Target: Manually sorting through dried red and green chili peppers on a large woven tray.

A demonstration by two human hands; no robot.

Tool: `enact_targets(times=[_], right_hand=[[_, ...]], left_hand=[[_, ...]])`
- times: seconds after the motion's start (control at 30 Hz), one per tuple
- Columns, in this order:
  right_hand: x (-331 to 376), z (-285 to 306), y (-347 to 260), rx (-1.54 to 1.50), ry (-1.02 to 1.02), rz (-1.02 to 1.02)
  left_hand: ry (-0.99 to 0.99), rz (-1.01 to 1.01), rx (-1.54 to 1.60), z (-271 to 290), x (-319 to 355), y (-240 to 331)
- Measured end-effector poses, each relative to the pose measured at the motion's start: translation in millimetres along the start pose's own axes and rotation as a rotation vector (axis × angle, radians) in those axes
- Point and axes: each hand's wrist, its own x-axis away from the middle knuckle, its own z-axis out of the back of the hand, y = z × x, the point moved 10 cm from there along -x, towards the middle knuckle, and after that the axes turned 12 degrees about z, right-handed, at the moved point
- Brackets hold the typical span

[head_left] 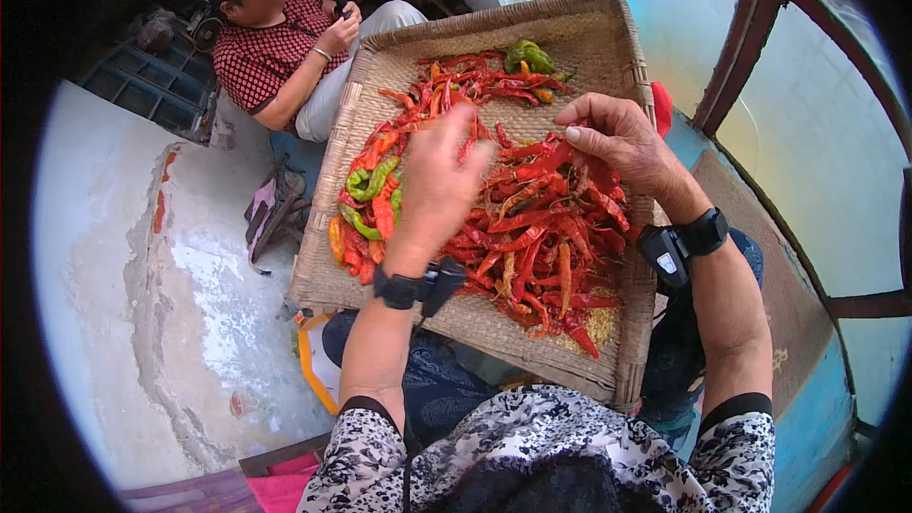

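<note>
A square woven basket tray (313, 271) lies tilted in front of me, holding many red chili peppers (532, 252). My left hand (439, 185), blurred by motion, is over the left middle of the tray with its fingers apart; I see nothing in it. Over the right side, my right hand (622, 142) has its thumb and fingers pinched on a red chili pepper, partly hidden by the hand. Curled green peppers (372, 180) lie among red ones left of my left hand. At the far end sits a larger green pepper (528, 57).
Pale seeds (600, 325) are scattered in the tray's near right corner. Beyond its far left side sits a person (275, 57) in a red patterned shirt, hands together around a small dark thing. A framed window (807, 95) is at right, a worn wall (204, 294) at left.
</note>
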Motion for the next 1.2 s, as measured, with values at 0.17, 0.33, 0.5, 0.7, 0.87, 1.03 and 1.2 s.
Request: enact_targets(times=[0.17,0.33,0.5,0.7,0.87,1.03,1.2], right_hand=[[-1,-13,-6,-0.057,-0.061,0.042],[1,0,-2,0.06,-0.021,0.056],[-7,18,-3,0.055,0.147,0.081],[-8,29,-13,-0.268,0.367,0.179],[-7,25,-4,-0.494,0.401,0.116],[-5,43,-10,-0.205,0.437,0.137],[-7,42,9,-0.12,0.412,0.059]], left_hand=[[-0.282,-0.115,0.231,-59,21,38],[-0.232,0.152,0.294,-39,-17,-11],[0.266,-0.162,-0.307,-2,-56,-20],[-0.497,0.062,0.497,-98,-5,37],[-0.622,0.064,0.396,-113,4,46],[-0.269,0.186,0.481,-56,-36,-2],[-0.02,0.305,0.008,-46,-85,-100]])
